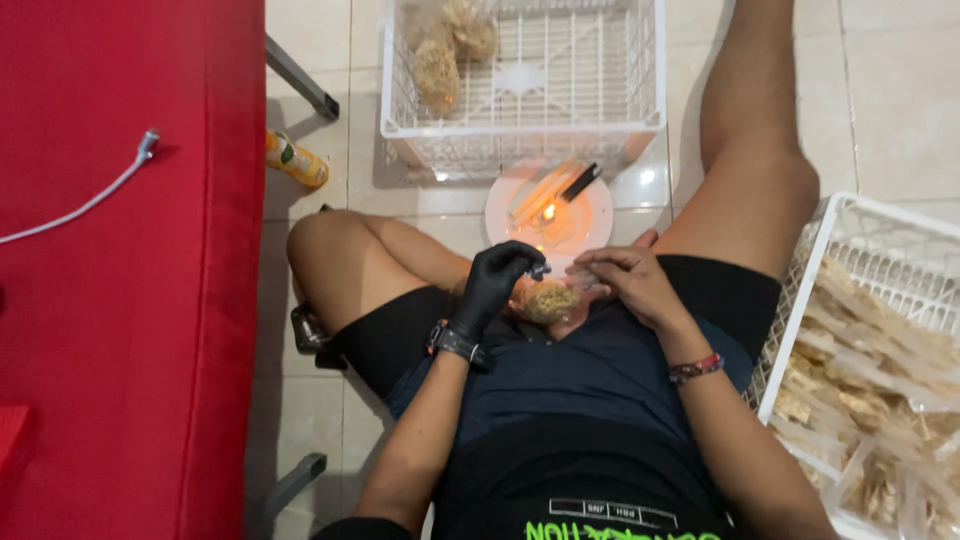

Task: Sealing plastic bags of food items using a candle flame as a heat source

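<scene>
Person seated on tiled floor (900, 90), legs spread, viewed from head camera. Landmark: white plate (505, 215) on the floor between the knees.

Left hand (495, 280), in a black glove, sits just nearer the body than the plate; fingers pinched closed on the top of a small clear plastic bag of yellowish snack (548, 300). Right hand (630, 280), bare, is level with it, fingers curled narrow on the same bag's neck from the other side. Bag hangs between both hands, just below the plate edge, over the lap.

On the plate: 1 small lit flame (548, 212), candle body not clearly resolved, plus a dark-handled tool (580, 182) lying at the far rim.

Beyond the plate: white plastic crate (640, 120) holding 2 filled snack bags (438, 65) in its left corner.

Right of the plate, past the thigh: second white crate (800, 300) piled with pale snack sticks (870, 380).

Left of the plate: yellow bottle (296, 160) lying on the floor, then a red cushioned surface (130, 350) carrying a white cable (90, 200).
</scene>
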